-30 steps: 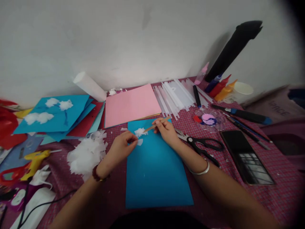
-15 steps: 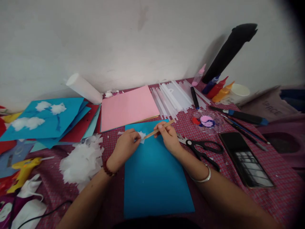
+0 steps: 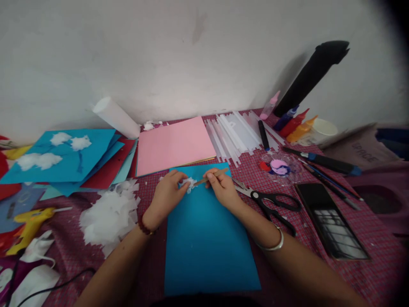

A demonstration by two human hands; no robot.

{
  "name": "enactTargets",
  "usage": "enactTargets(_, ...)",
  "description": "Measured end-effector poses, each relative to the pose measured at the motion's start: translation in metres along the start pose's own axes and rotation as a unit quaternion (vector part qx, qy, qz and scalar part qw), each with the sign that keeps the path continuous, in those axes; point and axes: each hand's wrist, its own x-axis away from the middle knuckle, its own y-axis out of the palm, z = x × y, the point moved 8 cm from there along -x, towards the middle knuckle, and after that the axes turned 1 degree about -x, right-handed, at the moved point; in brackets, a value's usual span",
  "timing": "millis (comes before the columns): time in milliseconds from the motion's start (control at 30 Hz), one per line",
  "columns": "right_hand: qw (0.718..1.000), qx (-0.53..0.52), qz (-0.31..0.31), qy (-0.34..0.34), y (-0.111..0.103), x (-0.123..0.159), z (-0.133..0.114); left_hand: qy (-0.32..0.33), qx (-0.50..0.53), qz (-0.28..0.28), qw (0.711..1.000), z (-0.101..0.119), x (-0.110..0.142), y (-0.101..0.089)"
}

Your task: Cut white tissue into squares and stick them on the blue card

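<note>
A blue sheet of paper [image 3: 211, 247] lies lengthwise in front of me. Near its top left edge is a small crumpled piece of white tissue paper [image 3: 191, 184], pinched between the thumb and fingers of my left hand [image 3: 168, 194]. My right hand [image 3: 222, 187] grips a flat wooden craft stick [image 3: 202, 181], its tip touching the tissue piece. Left of the sheet is a loose heap of cut white tissue squares [image 3: 110, 213]. Black-handled scissors [image 3: 271, 197] lie beside my right hand, blades toward the sheet.
Pink paper [image 3: 175, 145] and glue sticks [image 3: 236, 132] lie behind. At left are blue sheets with white clouds [image 3: 73, 157] and a yellow glue gun [image 3: 32, 221]. A paint dish [image 3: 279, 166], phone [image 3: 330, 221] and paint bottles [image 3: 295, 125] sit at right.
The craft stick lies at a flatter angle, with my right hand slightly lower. My left fingers have opened slightly around the tissue piece. The view has shifted a little.
</note>
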Motion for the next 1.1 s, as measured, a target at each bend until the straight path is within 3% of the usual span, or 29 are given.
enactTargets(100,1.000,0.017,-0.005,-0.015,0.001,0.000,-0.002,-0.024,0.054,0.068,0.996,-0.014,-0.001,-0.013)
enactTargets(167,0.999,0.023,-0.006,-0.023,0.001,0.000,-0.004,-0.046,0.085,0.083,0.992,-0.025,-0.002,-0.015)
enactTargets(333,1.000,-0.005,0.004,-0.001,0.000,0.001,0.002,-0.076,0.125,0.070,0.987,-0.040,-0.002,-0.008)
enactTargets(567,0.990,-0.101,0.077,0.055,-0.013,0.001,0.018,-0.080,0.154,0.062,0.983,-0.043,-0.004,-0.006)
enactTargets(733,0.997,-0.068,0.014,0.041,-0.002,0.003,0.012,-0.058,0.152,0.078,0.984,-0.034,0.000,-0.017)
enactTargets(867,0.999,-0.024,-0.025,0.034,0.007,0.006,0.004,-0.035,0.126,0.050,0.990,-0.024,0.006,-0.026)
enactTargets(1100,0.999,-0.015,0.000,0.034,0.003,0.005,0.005,-0.031,0.106,0.009,0.994,-0.033,0.029,-0.041)
